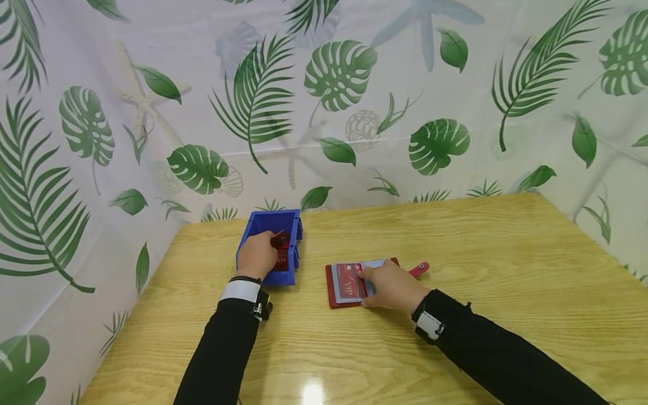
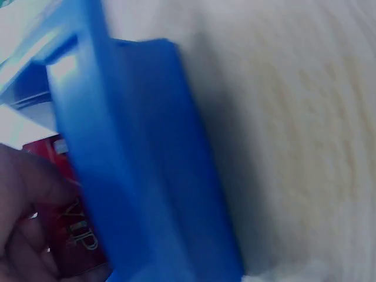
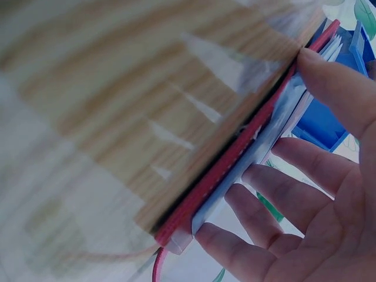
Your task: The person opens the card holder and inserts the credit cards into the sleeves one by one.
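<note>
The holder [image 1: 373,264] lies open on the table [image 1: 486,259], right of the bin [image 1: 291,277], a red VIP card [image 1: 349,281] showing on its left page. The right hand [image 1: 395,287] rests on its right side, fingers spread, seemingly steadying it. The left hand [image 1: 258,254] is inside the bin, pinching a second card [image 2: 73,232]. The step looks like taking out a card; the next move probably calls for lifting it clear of the bin's wall, then lining it up with a page. The left wrist view shows gold VIP lettering beside the thumb, hidden from the head view; the right wrist view shows the clear pages edge-on above the red cover [image 3: 235,150].
</note>
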Action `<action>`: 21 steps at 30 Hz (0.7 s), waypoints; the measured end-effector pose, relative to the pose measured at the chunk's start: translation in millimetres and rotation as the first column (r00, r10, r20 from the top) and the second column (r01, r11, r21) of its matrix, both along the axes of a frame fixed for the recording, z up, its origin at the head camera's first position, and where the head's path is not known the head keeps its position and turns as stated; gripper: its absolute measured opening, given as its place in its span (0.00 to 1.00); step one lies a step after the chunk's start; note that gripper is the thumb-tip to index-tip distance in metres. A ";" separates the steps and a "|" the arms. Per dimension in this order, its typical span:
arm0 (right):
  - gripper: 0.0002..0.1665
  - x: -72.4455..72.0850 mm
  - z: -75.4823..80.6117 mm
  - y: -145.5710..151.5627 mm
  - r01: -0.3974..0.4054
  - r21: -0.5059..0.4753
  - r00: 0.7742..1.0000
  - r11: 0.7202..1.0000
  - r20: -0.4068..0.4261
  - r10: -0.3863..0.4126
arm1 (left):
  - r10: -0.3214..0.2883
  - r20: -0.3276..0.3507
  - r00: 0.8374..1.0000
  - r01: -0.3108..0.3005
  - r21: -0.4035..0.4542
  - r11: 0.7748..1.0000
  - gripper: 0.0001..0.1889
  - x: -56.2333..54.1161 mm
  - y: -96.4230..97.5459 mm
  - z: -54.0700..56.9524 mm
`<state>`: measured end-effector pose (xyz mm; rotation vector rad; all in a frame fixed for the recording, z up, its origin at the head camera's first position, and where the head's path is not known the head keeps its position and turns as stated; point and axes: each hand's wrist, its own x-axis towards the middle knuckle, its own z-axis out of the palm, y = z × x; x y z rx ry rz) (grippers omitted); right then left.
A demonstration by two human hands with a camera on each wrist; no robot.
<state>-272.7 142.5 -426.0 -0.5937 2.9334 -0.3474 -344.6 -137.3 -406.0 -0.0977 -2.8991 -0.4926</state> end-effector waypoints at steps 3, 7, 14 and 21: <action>0.37 -0.1 -0.8 0.1 -0.005 0.003 1.000 1.000 -0.003 0.005 | 0.041 -0.052 0.998 -0.035 0.116 0.993 0.17 3.1 -1.9 9.1; 0.37 -0.4 -1.1 0.6 -0.012 0.010 1.000 1.000 -0.006 0.012 | 0.110 -0.137 0.984 -0.072 0.257 0.964 0.13 8.3 -1.7 23.0; 0.37 0.4 -0.1 0.0 -0.025 0.024 0.999 0.999 -0.021 0.026 | 0.105 -0.329 0.938 0.029 0.377 0.926 0.10 25.1 13.5 46.9; 0.38 -2.1 -1.0 2.9 -0.064 0.015 0.998 0.998 -0.008 0.064 | -0.091 -0.403 0.911 0.240 0.338 0.910 0.10 47.4 45.8 55.8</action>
